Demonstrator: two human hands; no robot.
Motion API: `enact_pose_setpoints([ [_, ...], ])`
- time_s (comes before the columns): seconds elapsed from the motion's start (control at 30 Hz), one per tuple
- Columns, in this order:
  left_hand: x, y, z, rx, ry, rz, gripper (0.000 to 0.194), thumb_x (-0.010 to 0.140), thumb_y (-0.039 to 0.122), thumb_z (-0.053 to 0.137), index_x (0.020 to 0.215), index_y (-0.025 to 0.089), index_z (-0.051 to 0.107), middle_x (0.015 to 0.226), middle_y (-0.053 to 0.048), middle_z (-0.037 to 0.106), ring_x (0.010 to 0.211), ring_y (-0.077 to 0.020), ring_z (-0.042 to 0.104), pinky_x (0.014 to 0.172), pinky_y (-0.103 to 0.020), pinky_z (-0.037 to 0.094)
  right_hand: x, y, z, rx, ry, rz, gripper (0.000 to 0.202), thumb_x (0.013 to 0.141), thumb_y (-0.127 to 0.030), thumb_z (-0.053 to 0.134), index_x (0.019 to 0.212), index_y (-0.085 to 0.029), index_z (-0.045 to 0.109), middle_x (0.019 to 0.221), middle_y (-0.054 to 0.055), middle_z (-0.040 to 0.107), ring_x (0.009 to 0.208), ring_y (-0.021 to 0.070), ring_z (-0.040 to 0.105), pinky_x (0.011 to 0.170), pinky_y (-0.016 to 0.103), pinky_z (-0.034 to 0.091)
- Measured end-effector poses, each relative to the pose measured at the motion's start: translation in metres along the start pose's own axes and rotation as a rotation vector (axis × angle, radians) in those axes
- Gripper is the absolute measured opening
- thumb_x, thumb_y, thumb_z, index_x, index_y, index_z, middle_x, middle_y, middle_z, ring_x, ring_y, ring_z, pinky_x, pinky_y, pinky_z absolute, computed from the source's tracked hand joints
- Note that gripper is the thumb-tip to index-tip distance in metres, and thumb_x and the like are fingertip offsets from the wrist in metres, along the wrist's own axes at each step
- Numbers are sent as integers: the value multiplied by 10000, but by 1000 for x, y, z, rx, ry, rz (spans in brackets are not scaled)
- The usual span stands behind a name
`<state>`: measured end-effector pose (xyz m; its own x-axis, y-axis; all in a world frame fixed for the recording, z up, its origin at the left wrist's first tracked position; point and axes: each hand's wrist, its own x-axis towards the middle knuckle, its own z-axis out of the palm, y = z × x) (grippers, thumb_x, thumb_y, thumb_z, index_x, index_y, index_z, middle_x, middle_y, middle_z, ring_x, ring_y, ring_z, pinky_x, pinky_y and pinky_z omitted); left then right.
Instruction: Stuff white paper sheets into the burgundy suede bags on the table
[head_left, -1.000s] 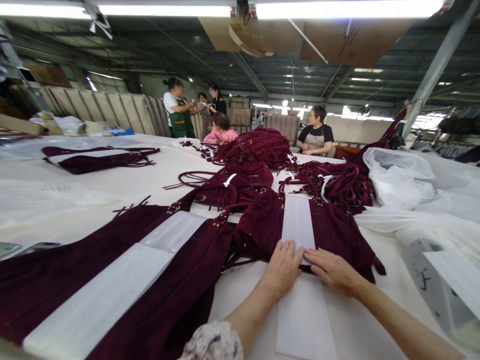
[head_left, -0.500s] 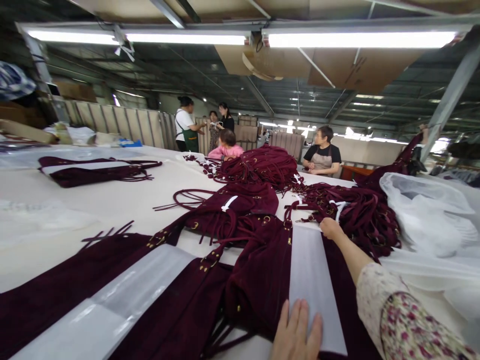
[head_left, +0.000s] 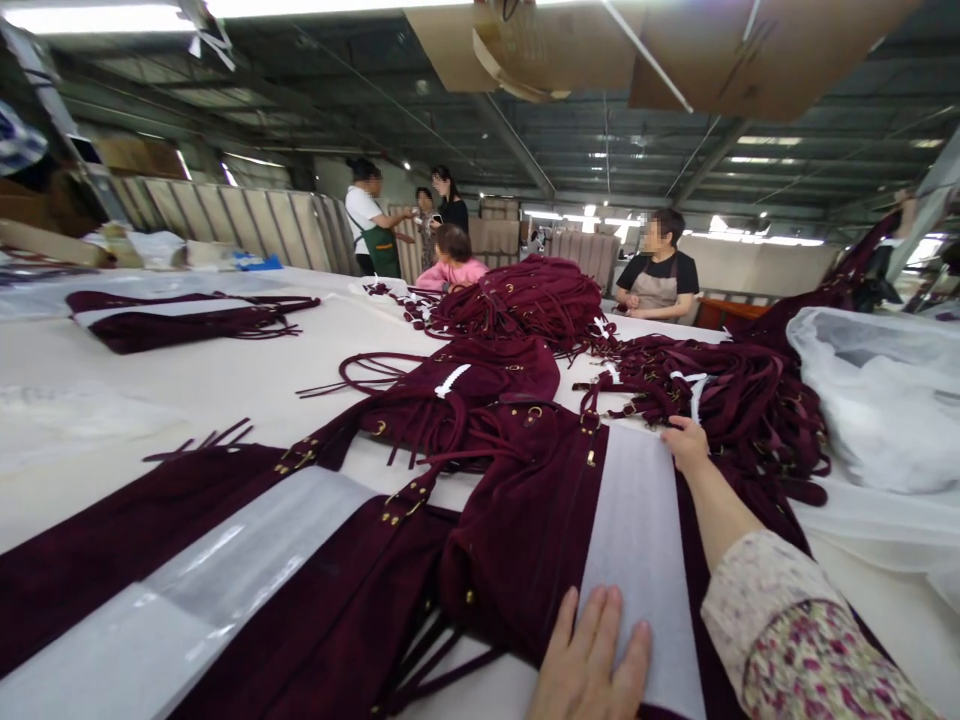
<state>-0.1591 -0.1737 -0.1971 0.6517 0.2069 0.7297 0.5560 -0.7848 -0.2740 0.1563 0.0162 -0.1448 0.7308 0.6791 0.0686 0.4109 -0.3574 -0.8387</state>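
Note:
A dark maroon suede garment (head_left: 525, 520) lies spread on the white table (head_left: 225, 380) in front of me, with a white foam strip (head_left: 637, 540) laid along it. My left hand (head_left: 592, 660) rests flat with fingers spread on the strip's near end. My right hand (head_left: 684, 445) is stretched out to the strip's far end, touching its top corner by the buckled straps; I cannot tell whether it pinches the strip. A floral sleeve covers my right forearm.
A second maroon piece with a white strip (head_left: 225, 560) lies to the left. Heaps of maroon strapped garments (head_left: 540, 300) fill the table's middle. White plastic bags (head_left: 877, 400) sit on the right. A seated person (head_left: 660, 270) and several standing people (head_left: 375, 220) are across the table.
My right hand has reached forward from beside my left hand to the strip's far end. My left hand has slid back to the near end. The camera view shifted slightly.

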Motion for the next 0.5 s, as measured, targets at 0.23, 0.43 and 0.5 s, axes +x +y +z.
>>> enact_pose_setpoints([
  [0.23,6,-2,-22,-209,-374,-41,605,919,540,428,1427,224,342,1456,-146,403,1369,-278,342,1108,-483,298,-48,-29,-14,-555,-1,-272,240,914,-101,445,959,-129,680,1095,179,582,1087,300,564,897,486,438],
  [0.43,26,2,-40,-363,-528,-109,544,949,439,438,1435,219,330,1514,-136,305,1412,-254,254,1163,-468,169,-99,-47,-89,-758,-152,-536,283,871,-146,517,1125,-181,638,1193,144,564,1120,264,548,935,403,438],
  [0.5,31,4,-39,-368,-541,-94,544,947,424,447,1432,206,331,1511,-148,304,1407,-259,263,1160,-477,161,-138,-47,-120,-706,-283,-687,303,883,-195,521,1174,-201,607,1182,95,595,1074,200,576,949,325,439],
])
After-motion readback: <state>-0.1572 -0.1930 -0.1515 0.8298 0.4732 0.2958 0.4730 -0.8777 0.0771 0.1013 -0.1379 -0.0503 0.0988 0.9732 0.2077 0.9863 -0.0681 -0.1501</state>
